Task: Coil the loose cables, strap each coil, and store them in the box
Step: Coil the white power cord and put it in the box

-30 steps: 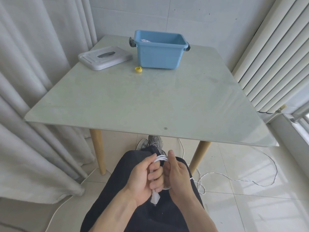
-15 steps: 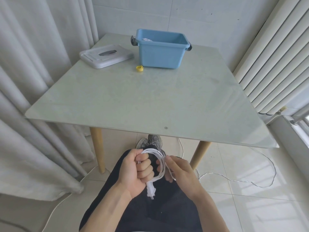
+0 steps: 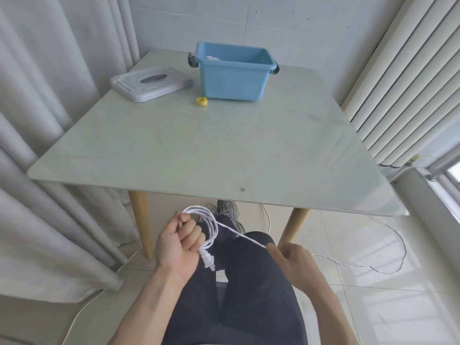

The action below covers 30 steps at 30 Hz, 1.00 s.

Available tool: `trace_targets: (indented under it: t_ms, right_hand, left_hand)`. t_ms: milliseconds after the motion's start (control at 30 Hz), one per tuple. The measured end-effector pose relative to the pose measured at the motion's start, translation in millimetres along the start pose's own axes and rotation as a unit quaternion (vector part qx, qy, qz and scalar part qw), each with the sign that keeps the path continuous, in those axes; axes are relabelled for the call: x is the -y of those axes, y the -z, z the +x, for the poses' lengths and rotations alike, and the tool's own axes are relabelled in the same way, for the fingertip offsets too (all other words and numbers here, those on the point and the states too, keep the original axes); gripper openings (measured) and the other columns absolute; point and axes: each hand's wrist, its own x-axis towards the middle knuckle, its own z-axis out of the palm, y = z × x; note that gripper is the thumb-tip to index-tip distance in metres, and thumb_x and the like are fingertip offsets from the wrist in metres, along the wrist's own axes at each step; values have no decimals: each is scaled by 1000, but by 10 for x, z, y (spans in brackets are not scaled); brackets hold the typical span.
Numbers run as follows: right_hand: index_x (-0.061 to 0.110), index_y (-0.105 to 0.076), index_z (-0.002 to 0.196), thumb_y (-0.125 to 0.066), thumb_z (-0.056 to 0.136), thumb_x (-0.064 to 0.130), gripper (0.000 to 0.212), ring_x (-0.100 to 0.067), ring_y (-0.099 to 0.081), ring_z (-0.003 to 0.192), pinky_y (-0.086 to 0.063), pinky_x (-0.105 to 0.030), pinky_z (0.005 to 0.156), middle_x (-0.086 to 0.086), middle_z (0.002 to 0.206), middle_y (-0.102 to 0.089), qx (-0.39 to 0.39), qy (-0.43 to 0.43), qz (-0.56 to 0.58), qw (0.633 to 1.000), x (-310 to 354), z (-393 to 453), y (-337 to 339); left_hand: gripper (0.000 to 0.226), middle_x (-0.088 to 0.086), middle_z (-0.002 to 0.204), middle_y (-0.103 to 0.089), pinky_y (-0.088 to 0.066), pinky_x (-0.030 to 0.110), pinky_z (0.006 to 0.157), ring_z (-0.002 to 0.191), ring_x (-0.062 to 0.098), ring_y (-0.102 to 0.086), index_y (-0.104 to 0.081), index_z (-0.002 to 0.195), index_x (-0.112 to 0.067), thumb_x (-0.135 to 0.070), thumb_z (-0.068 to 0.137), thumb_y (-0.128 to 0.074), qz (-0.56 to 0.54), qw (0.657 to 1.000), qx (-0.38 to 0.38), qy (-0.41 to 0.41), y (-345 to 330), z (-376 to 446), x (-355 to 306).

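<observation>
My left hand [image 3: 178,247] grips a small coil of white cable [image 3: 207,224] over my lap, its plug hanging below the fist. A taut strand runs from the coil to my right hand [image 3: 292,263], which pinches it. The rest of the cable trails loose over the floor [image 3: 388,265] to the right. The open blue box [image 3: 234,70] stands at the table's far side with a white cable inside. A yellow strap [image 3: 202,101] lies just in front of the box.
The box's grey lid [image 3: 151,83] lies left of the box on the pale green table [image 3: 211,150]. Curtains hang at the left, a radiator at the right. Another white cable lies on the floor at the lower left [image 3: 82,312].
My hands have separated: the right hand has slid rightwards along the cable, pulling a strand taut from the coil. The left hand keeps holding the coil.
</observation>
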Motion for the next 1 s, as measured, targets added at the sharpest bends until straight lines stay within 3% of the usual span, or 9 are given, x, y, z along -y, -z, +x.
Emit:
trace_targets:
  t_ms: [133,233,367,467,600,667,733,867,1000]
  right_hand:
    - [17,-65,80,-49,102,33,31,-4,-39,50,-31,-20,51,11,55,-45,29,29,51,998,-40,-45,-97]
    - [19,-67,79,-52,100,21,25,-4,-40,50,-33,-18,52,16,55,-50,91,76,45,992,112,-156,-125]
    - [25,-64,66,-57,89,20,25,-4,-44,53,-36,-16,53,3,61,-58,174,119,-1,978,376,-301,-113]
    - [25,-56,57,-57,84,23,27,-6,-43,55,-35,-17,52,4,60,-53,188,145,0,971,534,-380,-106]
    - [17,-45,62,-52,93,22,33,-6,-32,54,-29,-22,52,9,56,-38,108,175,77,976,607,-388,-102]
    - [21,-42,63,-47,104,22,42,-9,-31,55,-29,-24,53,11,56,-36,63,169,169,969,591,-355,-111]
    - [19,-46,66,-43,105,34,42,-10,-34,55,-31,-22,54,9,56,-39,25,168,226,959,570,-315,-124]
    - [13,-62,72,-49,96,45,41,-13,-40,56,-34,-22,56,4,56,-44,-17,131,277,952,493,-259,-167]
    - [10,-69,80,-54,90,50,44,-15,-55,60,-48,-27,62,1,61,-59,26,101,275,956,423,-220,-223]
  left_hand:
    - [43,-7,56,-26,-26,23,51,43,10,-26,-50,81,-16,-42,105,-25,-53,998,-8,-16,41,44,-11]
    - [37,-3,65,-31,-27,29,64,53,14,-31,-48,83,-15,-35,105,-26,-53,997,-43,-32,80,103,6]
    - [29,-3,66,-35,-31,29,66,58,14,-35,-44,81,-17,-15,106,-29,-2,994,-75,-74,72,147,96]
    - [25,-1,67,-44,-39,31,69,59,16,-45,-46,86,-13,-10,107,-33,135,984,-67,-97,106,137,194]
    - [19,9,77,-67,-51,35,69,66,24,-62,-56,100,-3,-7,105,-38,471,881,32,-40,157,-46,249]
    - [20,10,84,-72,-54,29,66,66,24,-66,-60,106,-2,-8,105,-41,546,830,113,18,141,-158,255]
    - [24,11,78,-69,-50,30,62,60,25,-59,-60,110,1,-12,106,-39,545,811,197,85,102,-230,274]
    - [42,4,59,-35,-25,26,49,50,16,-23,-63,104,6,-30,100,-41,413,852,256,194,71,-269,317]
    - [41,-2,55,-20,-15,22,44,48,11,-12,-57,74,-14,-47,96,-43,340,886,239,207,24,-255,260]
